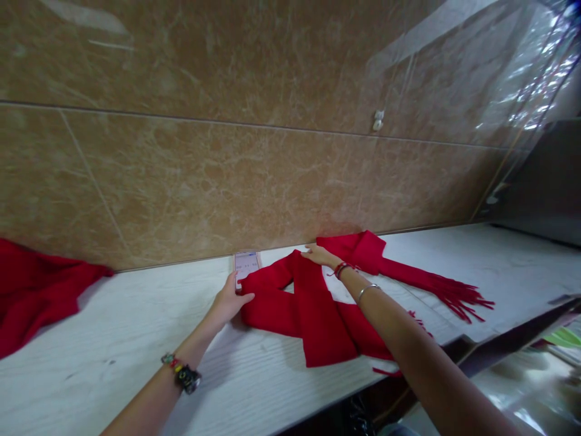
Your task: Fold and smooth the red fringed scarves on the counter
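A red scarf (318, 321) lies folded and crossed over itself on the white tabletop. Its left folded end is gripped by my left hand (229, 298), thumb on the cloth and the other fingers partly hidden at its outer edge. My right hand (320, 255) holds the upper corner of the crossing strip, fingers closed at the cloth. Fringe of this scarf shows beside and beneath my right forearm, which hides part of it. Just behind the left hand, a phone (247, 262) with a lit screen showing digits is partly covered by hand and scarf.
Another red folded piece with a fringed end (436, 284) lies at the right by the wall. More red cloth (36, 290) is heaped at far left. A brown marbled wall (204, 169) borders the table (149, 327). A dark box-like object (544, 181) stands at far right.
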Demonstrator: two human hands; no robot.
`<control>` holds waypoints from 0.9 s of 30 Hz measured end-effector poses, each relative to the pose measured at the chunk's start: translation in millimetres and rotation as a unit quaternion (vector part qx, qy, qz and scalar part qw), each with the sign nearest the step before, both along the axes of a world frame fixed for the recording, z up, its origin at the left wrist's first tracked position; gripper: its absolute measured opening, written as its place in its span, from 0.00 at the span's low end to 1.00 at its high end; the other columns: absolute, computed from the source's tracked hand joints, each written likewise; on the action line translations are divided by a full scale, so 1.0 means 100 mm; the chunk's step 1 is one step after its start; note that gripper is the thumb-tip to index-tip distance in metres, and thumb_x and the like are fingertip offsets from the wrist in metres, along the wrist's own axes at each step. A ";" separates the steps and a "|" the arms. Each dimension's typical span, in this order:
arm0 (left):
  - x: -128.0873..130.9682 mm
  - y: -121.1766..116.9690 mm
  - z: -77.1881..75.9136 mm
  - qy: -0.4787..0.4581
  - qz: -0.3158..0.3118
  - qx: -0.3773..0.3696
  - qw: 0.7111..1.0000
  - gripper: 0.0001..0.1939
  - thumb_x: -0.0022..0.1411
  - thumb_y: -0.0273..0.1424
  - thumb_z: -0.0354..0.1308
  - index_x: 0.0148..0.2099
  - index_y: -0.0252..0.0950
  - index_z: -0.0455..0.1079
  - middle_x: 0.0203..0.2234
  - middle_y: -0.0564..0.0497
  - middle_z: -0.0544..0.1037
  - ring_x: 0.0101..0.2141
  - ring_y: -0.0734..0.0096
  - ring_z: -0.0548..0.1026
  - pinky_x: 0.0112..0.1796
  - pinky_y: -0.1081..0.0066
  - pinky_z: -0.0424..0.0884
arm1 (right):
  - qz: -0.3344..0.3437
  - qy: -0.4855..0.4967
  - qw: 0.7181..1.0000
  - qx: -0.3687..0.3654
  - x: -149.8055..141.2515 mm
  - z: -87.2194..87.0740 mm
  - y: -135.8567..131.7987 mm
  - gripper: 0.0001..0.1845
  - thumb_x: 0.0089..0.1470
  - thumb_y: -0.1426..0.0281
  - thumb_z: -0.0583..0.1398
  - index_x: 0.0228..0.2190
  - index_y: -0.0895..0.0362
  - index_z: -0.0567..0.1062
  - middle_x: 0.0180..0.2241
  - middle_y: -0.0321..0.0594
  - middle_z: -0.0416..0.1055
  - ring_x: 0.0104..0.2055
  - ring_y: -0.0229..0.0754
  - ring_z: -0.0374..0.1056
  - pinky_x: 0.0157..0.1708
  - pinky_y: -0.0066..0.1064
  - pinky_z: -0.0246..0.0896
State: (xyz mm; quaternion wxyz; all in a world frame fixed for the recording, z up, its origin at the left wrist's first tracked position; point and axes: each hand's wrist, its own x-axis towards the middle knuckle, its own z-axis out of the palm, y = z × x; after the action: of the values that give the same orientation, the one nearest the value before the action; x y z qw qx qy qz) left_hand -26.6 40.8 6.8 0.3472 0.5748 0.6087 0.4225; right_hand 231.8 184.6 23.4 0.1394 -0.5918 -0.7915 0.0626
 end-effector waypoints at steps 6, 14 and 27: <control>-0.15 -0.12 0.21 -0.050 -0.044 -0.094 0.993 0.32 0.49 0.25 0.52 0.58 0.36 0.52 0.25 0.54 0.75 0.30 0.69 0.74 0.33 0.71 0.67 | -0.003 -0.031 0.999 -0.017 -0.12 -0.20 0.14 0.12 0.55 0.66 0.54 0.38 0.60 0.71 0.39 0.43 0.70 0.40 0.40 0.67 0.40 0.34 0.62; -0.31 -0.06 0.13 0.177 -0.032 -0.073 0.981 0.19 0.46 0.22 0.47 0.43 0.35 0.64 0.30 0.52 0.73 0.32 0.67 0.72 0.34 0.70 0.66 | -0.031 -0.051 0.998 0.022 -0.22 -0.37 0.11 0.13 0.57 0.75 0.49 0.43 0.63 0.68 0.41 0.50 0.68 0.44 0.44 0.65 0.41 0.34 0.58; -0.21 -0.06 0.15 0.454 -0.101 0.090 0.881 0.15 0.61 0.37 0.44 0.46 0.37 0.66 0.39 0.46 0.75 0.40 0.63 0.72 0.43 0.65 0.60 | 0.034 -0.045 0.997 0.049 -0.61 -0.31 -0.10 0.22 0.59 0.64 0.45 0.52 0.59 0.59 0.50 0.51 0.62 0.50 0.48 0.60 0.47 0.38 0.54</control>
State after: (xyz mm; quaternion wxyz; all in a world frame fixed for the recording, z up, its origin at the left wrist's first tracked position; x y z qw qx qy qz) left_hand -47.9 34.7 22.0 0.0202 0.7908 0.5975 0.1312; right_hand 171.2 174.4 -7.1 0.1303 -0.5588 -0.8190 0.0015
